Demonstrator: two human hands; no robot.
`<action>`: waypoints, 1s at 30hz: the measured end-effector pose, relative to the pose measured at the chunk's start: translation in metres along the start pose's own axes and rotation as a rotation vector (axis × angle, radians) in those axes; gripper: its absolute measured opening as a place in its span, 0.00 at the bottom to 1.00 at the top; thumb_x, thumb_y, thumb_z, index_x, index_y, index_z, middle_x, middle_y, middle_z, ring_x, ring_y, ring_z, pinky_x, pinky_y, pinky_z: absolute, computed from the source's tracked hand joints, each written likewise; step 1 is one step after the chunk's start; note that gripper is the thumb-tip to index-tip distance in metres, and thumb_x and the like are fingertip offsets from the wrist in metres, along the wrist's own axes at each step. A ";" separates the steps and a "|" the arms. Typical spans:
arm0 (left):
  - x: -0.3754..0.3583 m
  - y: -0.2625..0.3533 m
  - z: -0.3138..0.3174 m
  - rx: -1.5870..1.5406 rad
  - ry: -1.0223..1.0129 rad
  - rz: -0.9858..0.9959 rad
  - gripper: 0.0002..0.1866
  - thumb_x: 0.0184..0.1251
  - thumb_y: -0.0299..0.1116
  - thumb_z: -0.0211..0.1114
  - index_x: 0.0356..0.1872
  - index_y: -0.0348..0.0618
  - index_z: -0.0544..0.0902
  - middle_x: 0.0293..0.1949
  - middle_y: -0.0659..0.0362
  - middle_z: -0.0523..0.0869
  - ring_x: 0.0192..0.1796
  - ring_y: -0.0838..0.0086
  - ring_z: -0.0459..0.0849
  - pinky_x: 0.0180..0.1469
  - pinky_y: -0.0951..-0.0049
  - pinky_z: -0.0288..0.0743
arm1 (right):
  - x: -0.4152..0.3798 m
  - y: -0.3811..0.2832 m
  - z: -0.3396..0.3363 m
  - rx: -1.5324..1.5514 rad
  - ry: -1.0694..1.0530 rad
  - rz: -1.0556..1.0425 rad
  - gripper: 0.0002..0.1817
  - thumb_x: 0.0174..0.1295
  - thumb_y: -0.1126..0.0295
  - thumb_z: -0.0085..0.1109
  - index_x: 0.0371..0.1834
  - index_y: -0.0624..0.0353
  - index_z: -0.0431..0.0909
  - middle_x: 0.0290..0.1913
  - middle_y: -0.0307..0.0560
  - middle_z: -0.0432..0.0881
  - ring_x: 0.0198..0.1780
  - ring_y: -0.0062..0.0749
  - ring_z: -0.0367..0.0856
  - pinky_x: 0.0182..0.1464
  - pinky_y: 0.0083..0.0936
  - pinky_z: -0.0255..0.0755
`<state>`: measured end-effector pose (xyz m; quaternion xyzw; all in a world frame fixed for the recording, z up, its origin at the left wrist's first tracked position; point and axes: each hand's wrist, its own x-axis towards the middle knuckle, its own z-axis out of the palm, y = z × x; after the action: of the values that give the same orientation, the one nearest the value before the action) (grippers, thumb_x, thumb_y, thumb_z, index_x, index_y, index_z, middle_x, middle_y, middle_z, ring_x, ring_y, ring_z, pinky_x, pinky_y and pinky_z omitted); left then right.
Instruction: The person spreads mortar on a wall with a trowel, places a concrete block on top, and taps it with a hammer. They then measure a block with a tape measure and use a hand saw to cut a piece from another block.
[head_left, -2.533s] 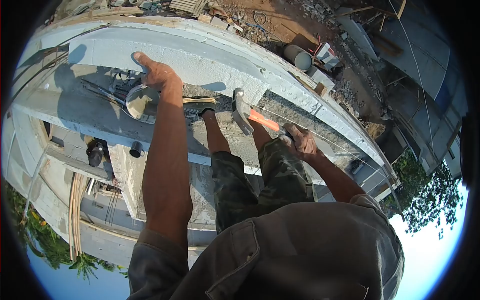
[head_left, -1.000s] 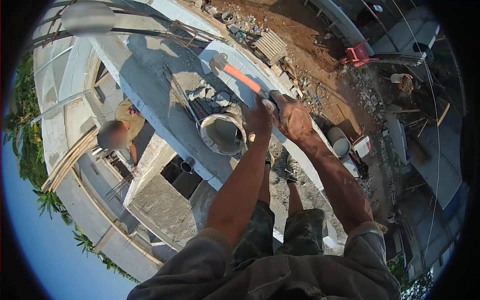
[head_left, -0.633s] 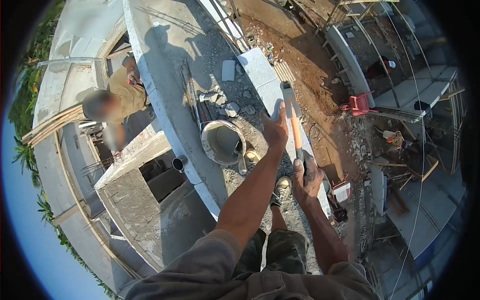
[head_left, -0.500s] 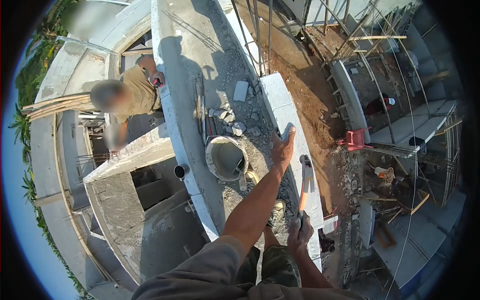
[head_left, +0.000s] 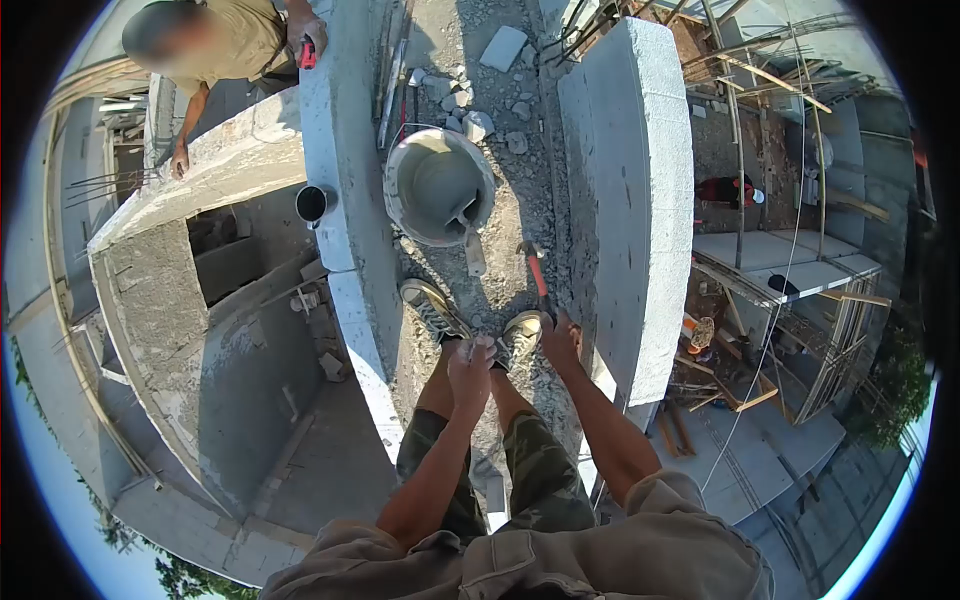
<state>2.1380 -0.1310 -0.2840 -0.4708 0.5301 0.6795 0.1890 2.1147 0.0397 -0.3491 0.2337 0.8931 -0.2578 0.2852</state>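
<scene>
My right hand [head_left: 562,342] grips a hammer [head_left: 536,275] by its red and black handle, the metal head pointing away from me above the gravel. My left hand [head_left: 472,362] is closed in front of my legs; whatever may be in its fingers is too small to make out. Beyond both hands a bucket [head_left: 402,185] stands on the rubble floor, with grey mortar inside. A trowel [head_left: 474,250] leans over its near rim, handle toward me. To the right of the hammer rises a pale block wall [head_left: 655,210].
A low block wall [head_left: 345,300] runs along my left, with a dark cup [head_left: 311,204] on it. Broken stones [head_left: 478,126] and a white block piece [head_left: 503,48] lie past the bucket. Another person [head_left: 235,40] holds a red tool at upper left. Far below right are wooden poles [head_left: 738,150].
My left hand has come off the top of the right wall and drawn back, closing. My right hand has moved the hammer left, away from the wall. The view has turned toward the floor.
</scene>
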 end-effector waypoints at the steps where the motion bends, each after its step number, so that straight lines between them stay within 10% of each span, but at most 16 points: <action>1: 0.000 -0.004 -0.002 -0.011 0.000 -0.027 0.17 0.74 0.39 0.55 0.45 0.31 0.79 0.39 0.55 0.83 0.43 0.76 0.81 0.47 0.79 0.73 | 0.029 -0.007 0.005 0.067 -0.014 -0.001 0.19 0.65 0.58 0.53 0.51 0.62 0.75 0.35 0.60 0.81 0.39 0.59 0.80 0.42 0.47 0.72; 5: 0.020 -0.012 -0.001 0.021 -0.136 -0.003 0.14 0.74 0.36 0.56 0.44 0.32 0.80 0.39 0.57 0.83 0.44 0.79 0.80 0.48 0.80 0.73 | 0.116 -0.032 0.044 -0.041 0.592 -0.368 0.23 0.67 0.53 0.51 0.52 0.63 0.74 0.41 0.56 0.78 0.42 0.60 0.76 0.45 0.49 0.70; 12: 0.025 0.031 0.035 -0.090 -0.058 0.231 0.13 0.74 0.32 0.55 0.46 0.29 0.77 0.45 0.50 0.83 0.49 0.69 0.83 0.57 0.69 0.76 | 0.124 -0.144 0.031 -0.119 -0.262 -0.177 0.35 0.54 0.50 0.62 0.55 0.70 0.66 0.37 0.69 0.81 0.41 0.58 0.83 0.46 0.45 0.74; 19: 0.055 0.060 0.005 -0.252 0.047 0.188 0.12 0.75 0.31 0.52 0.47 0.31 0.76 0.45 0.50 0.83 0.50 0.67 0.83 0.57 0.66 0.77 | 0.105 -0.196 0.005 0.111 -0.418 -0.120 0.27 0.51 0.61 0.60 0.46 0.73 0.66 0.33 0.66 0.82 0.35 0.49 0.85 0.38 0.37 0.76; 23: 0.061 0.069 0.008 -0.372 0.108 0.112 0.11 0.75 0.31 0.52 0.47 0.32 0.76 0.45 0.49 0.82 0.50 0.64 0.83 0.56 0.64 0.78 | 0.077 -0.128 0.021 -0.086 -0.217 -0.434 0.25 0.59 0.62 0.55 0.52 0.69 0.62 0.35 0.70 0.80 0.38 0.66 0.81 0.44 0.48 0.73; 30: 0.073 0.069 0.004 -0.352 0.117 0.050 0.12 0.75 0.33 0.53 0.49 0.33 0.75 0.45 0.50 0.83 0.49 0.64 0.84 0.54 0.67 0.79 | -0.036 -0.021 -0.011 0.118 -0.294 -0.012 0.30 0.63 0.61 0.54 0.63 0.67 0.58 0.39 0.64 0.80 0.38 0.62 0.81 0.44 0.46 0.72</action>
<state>2.0487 -0.1706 -0.3080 -0.5220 0.4246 0.7376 0.0557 2.1242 0.0209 -0.3118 0.2045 0.8265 -0.3430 0.3968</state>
